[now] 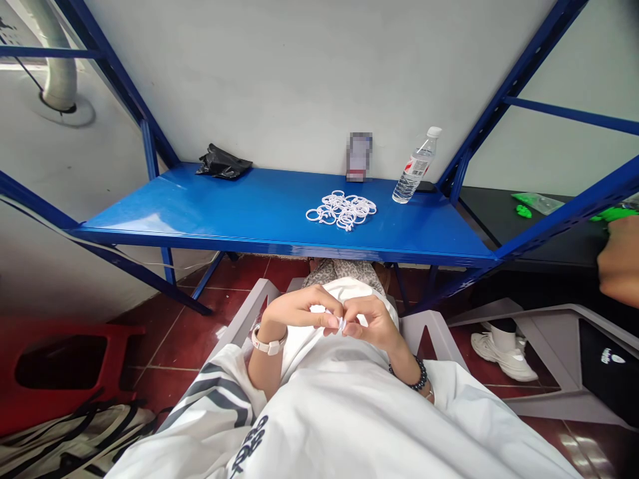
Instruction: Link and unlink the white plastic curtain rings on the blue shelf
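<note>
My left hand (313,310) and my right hand (368,318) meet in front of my white shirt, above my lap. Both are closed in a pinch, fingertips almost touching. Between them is a small white band (341,324), mostly covered by the fingers; it looks like the loops on the table. A loose heap of thin white loops (344,210), some with small knots or knobs, lies on the blue table (279,199) ahead of my hands.
A water bottle (415,169) stands at the table's right, near a blurred phone-like object (359,157) against the wall. A crumpled black plastic bag (222,161) lies at the back left. Blue frame posts flank the table. At right, another person's arm (619,261) shows near green pieces (523,210).
</note>
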A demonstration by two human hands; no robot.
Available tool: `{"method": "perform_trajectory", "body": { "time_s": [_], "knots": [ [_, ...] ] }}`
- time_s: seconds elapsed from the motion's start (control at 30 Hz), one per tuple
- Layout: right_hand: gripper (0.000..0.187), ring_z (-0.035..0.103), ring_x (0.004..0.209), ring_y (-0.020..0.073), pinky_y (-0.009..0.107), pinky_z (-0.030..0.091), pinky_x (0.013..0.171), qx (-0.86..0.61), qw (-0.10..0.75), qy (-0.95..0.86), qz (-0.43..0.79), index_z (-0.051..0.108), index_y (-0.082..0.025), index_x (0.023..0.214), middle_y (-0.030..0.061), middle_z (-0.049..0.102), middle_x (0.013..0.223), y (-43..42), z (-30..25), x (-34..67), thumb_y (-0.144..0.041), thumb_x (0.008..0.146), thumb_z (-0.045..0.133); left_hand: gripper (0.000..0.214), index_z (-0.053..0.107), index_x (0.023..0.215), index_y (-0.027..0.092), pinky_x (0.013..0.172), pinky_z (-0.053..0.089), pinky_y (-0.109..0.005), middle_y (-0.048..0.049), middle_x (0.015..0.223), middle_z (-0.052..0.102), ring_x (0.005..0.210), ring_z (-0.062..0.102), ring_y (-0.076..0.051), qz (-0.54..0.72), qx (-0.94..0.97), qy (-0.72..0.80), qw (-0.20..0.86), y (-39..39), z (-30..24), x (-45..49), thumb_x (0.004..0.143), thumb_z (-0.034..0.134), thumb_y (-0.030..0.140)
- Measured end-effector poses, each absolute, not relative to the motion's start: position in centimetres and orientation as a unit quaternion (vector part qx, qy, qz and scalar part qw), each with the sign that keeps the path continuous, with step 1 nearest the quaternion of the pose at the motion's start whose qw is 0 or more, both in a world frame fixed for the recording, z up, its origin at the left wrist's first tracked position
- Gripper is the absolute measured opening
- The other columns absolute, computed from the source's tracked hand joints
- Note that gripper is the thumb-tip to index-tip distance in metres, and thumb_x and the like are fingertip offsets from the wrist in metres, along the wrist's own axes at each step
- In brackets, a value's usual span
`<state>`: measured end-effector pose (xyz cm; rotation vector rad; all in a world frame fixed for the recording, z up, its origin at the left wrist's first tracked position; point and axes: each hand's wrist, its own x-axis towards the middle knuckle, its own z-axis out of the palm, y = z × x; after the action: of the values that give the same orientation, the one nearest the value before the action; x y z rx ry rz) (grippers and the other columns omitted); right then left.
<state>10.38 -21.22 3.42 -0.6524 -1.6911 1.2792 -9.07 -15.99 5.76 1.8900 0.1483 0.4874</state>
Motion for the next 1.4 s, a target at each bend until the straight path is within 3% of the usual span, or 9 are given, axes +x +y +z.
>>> {"method": "perform_trajectory", "body": {
  "time_s": [0.23, 0.33, 0.43, 0.6, 0.7, 0.83, 1.0, 1.23, 1.4],
  "knots": [
    [0.041, 0.05, 0.059, 0.0127, 0.028, 0.04, 0.061, -0.285, 0.482, -0.703, 0.438, 0.065, -0.021, 0.063, -0.0006, 0.058, 0.063, -21.0, 3.9, 10.5, -0.054, 0.085, 0.07, 0.046, 0.065, 0.071, 0.015, 0.068, 0.045, -0.025, -0.0058, 0.069, 0.066, 0.065, 0.059, -0.014, 0.271, 0.781, 0.126, 0.548, -16.3, 6.0, -8.9, 0.09, 0.062, 0.057],
    [0.049, 0.053, 0.064, 0.0147, 0.03, 0.042, 0.065, -0.295, 0.509, -0.678, 0.44, 0.062, -0.02, 0.061, 0.0011, 0.059, 0.064, -20.7, 3.5, 10.4, -0.061, 0.088, 0.063, 0.049, 0.062, 0.07, 0.014, 0.063, 0.043, -0.023, -0.0024, 0.065, 0.063, 0.061, 0.054, -0.011, 0.313, 0.748, 0.176, 0.559, -17.0, 6.0, -7.7, 0.091, 0.061, 0.058],
    [0.056, 0.047, 0.058, 0.0131, 0.028, 0.037, 0.059, -0.345, 0.548, -0.603, 0.465, 0.056, -0.02, 0.058, -0.0003, 0.051, 0.057, -20.2, 2.6, 10.3, -0.064, 0.093, 0.054, 0.051, 0.056, 0.067, 0.015, 0.056, 0.038, -0.02, 0.0009, 0.058, 0.057, 0.054, 0.049, -0.008, 0.39, 0.706, 0.248, 0.537, -17.7, 5.9, -5.6, 0.097, 0.051, 0.056],
    [0.051, 0.033, 0.051, 0.0089, 0.025, 0.029, 0.05, -0.363, 0.609, -0.461, 0.535, 0.046, -0.02, 0.061, -0.0056, 0.037, 0.054, -19.7, 2.1, 9.9, -0.06, 0.088, 0.064, 0.038, 0.052, 0.087, 0.017, 0.05, 0.038, -0.018, 0.0037, 0.06, 0.057, 0.049, 0.048, -0.007, 0.468, 0.637, 0.274, 0.548, -18.3, 5.2, -3.0, 0.095, 0.056, 0.054],
    [0.037, 0.035, 0.049, 0.0087, 0.023, 0.03, 0.046, -0.358, 0.637, -0.406, 0.549, 0.055, -0.022, 0.08, -0.0075, 0.039, 0.056, -19.9, 2.5, 9.5, -0.056, 0.085, 0.068, 0.035, 0.05, 0.109, 0.018, 0.046, 0.037, -0.016, 0.0068, 0.058, 0.054, 0.047, 0.047, -0.007, 0.507, 0.605, 0.262, 0.556, -18.3, 4.6, -2.5, 0.096, 0.058, 0.05],
    [0.035, 0.04, 0.047, 0.0084, 0.022, 0.033, 0.044, -0.361, 0.665, -0.391, 0.525, 0.055, -0.027, 0.109, -0.0081, 0.049, 0.061, -20.1, 3.0, 9.2, -0.05, 0.086, 0.069, 0.035, 0.056, 0.114, 0.017, 0.045, 0.034, -0.015, 0.0062, 0.057, 0.051, 0.047, 0.044, -0.006, 0.555, 0.591, 0.255, 0.527, -18.0, 3.8, -2.3, 0.098, 0.055, 0.048],
    [0.029, 0.043, 0.05, 0.0077, 0.022, 0.04, 0.049, -0.339, 0.68, -0.445, 0.474, 0.058, -0.028, 0.114, -0.0054, 0.057, 0.07, -20.2, 3.0, 9.1, -0.042, 0.09, 0.065, 0.032, 0.064, 0.116, 0.015, 0.045, 0.037, -0.015, 0.0041, 0.061, 0.054, 0.046, 0.043, -0.005, 0.591, 0.6, 0.259, 0.473, -17.8, 3.6, -2.2, 0.1, 0.052, 0.041],
    [0.023, 0.048, 0.052, 0.0072, 0.022, 0.041, 0.049, -0.349, 0.69, -0.478, 0.417, 0.065, -0.03, 0.116, -0.0033, 0.061, 0.076, -20.3, 2.2, 9.4, -0.037, 0.094, 0.062, 0.027, 0.07, 0.118, 0.019, 0.05, 0.041, -0.017, 0.0044, 0.062, 0.053, 0.049, 0.046, -0.005, 0.623, 0.647, 0.241, 0.367, -17.9, 3.5, -2.1, 0.101, 0.049, 0.025],
    [0.022, 0.048, 0.052, 0.007, 0.022, 0.04, 0.048, -0.357, 0.699, -0.478, 0.394, 0.07, -0.03, 0.114, -0.0023, 0.062, 0.076, -20.2, 1.9, 9.5, -0.035, 0.093, 0.063, 0.039, 0.068, 0.126, 0.026, 0.06, 0.046, -0.018, 0.0015, 0.077, 0.059, 0.059, 0.052, -0.006, 0.641, 0.693, 0.219, 0.246, -17.4, 3.3, -2.6, 0.097, 0.049, 0.007]
  ]
}}
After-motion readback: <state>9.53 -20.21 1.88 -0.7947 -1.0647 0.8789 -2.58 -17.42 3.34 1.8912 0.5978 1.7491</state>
